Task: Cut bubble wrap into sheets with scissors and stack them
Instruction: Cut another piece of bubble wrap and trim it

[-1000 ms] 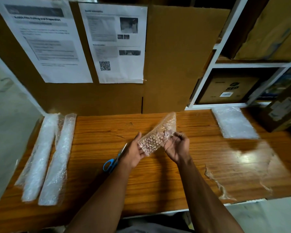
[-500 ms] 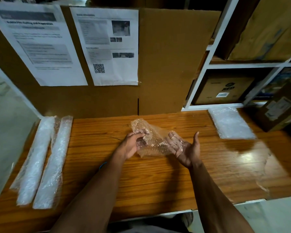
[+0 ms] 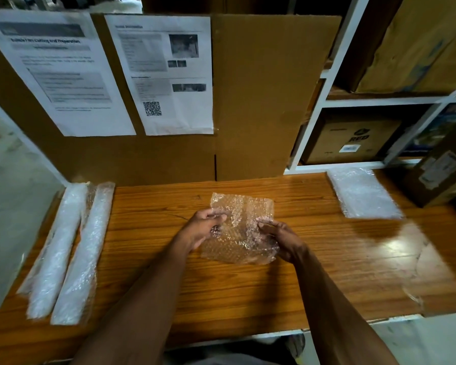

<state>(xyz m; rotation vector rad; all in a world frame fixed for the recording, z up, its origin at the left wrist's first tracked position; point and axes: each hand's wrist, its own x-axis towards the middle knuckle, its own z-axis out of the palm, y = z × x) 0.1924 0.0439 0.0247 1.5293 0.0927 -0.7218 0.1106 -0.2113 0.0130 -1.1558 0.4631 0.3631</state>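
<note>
Bubble wrap sheet point(image 3: 244, 230): a clear, crinkled piece at the centre of the frame, spread between my two hands over the desk point(image 3: 248, 291); whether its lower edge touches the wood I cannot tell.
Left hand point(image 3: 203, 230): at the sheet's left edge, my fingers point(image 3: 217, 215) curled and pinching the wrap.
Right hand point(image 3: 284, 239): at the sheet's right side, fingers bent onto the plastic and gripping it.
Stack of cut sheets point(image 3: 363, 193): a flat whitish pile at the upper right of the desk, well apart from my hands, just below the white shelf point(image 3: 327, 101).
Bubble wrap rolls point(image 3: 66, 248): two long rolls side by side along the left edge of the desk, running from the back toward the lower left of the frame.
Cardboard panel point(image 3: 261, 101): standing upright behind the desk, across the upper middle.
Printed sheets point(image 3: 163, 75): two pages fixed to the cardboard at the upper left; one carries a QR code.
Boxes point(image 3: 353, 138): brown cartons in the shelf compartments, upper right.
</note>
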